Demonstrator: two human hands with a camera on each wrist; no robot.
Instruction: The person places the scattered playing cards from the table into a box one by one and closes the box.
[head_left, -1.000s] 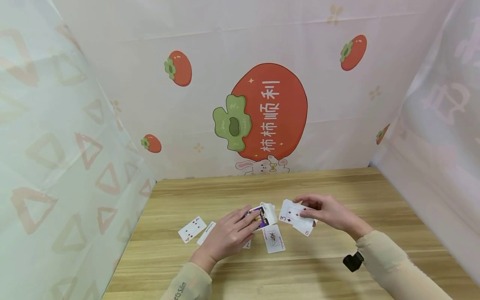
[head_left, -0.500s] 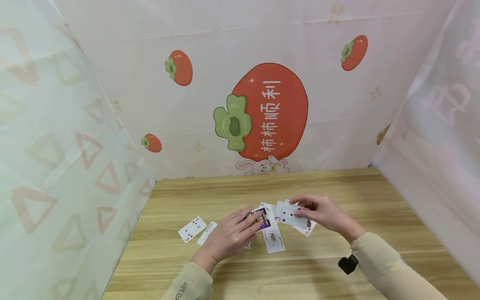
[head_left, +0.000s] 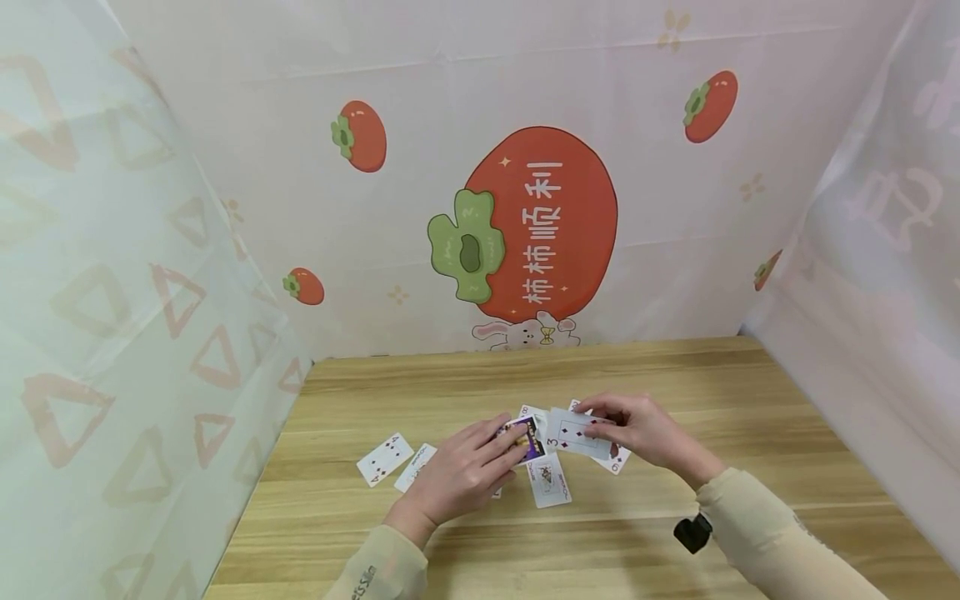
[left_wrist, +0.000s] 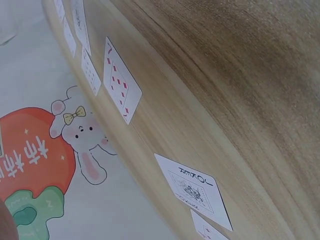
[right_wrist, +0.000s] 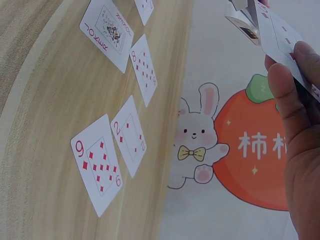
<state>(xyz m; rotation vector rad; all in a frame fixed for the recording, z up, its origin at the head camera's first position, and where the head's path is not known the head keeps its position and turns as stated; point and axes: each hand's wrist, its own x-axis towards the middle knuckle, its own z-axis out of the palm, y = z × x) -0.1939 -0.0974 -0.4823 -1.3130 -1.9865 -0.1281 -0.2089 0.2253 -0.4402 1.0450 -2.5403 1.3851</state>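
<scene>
My left hand (head_left: 468, 467) holds a purple and yellow card box (head_left: 536, 440), its white open end facing right. To its right, my right hand (head_left: 637, 427) pinches the three of diamonds (head_left: 573, 433) between thumb and fingers, with the card's left edge close to the box's open end. Seen from the right wrist, the card (right_wrist: 282, 37) and box are raised above the table at the top right. Beneath and behind the held card lie the nine of diamonds (right_wrist: 97, 165) and the two of diamonds (right_wrist: 131, 137).
More cards lie face up: the eight of diamonds (right_wrist: 144, 70), a coloured joker (head_left: 550, 481), the seven of diamonds (left_wrist: 120, 82), a black joker (left_wrist: 194, 192) and the four of diamonds (head_left: 385, 459). A printed cloth wall (head_left: 660, 275) stands behind the wooden table (head_left: 637, 542).
My right hand has shifted left with the three of diamonds, bringing it close to the box. More of the nine of diamonds shows beneath it. My left hand has barely moved.
</scene>
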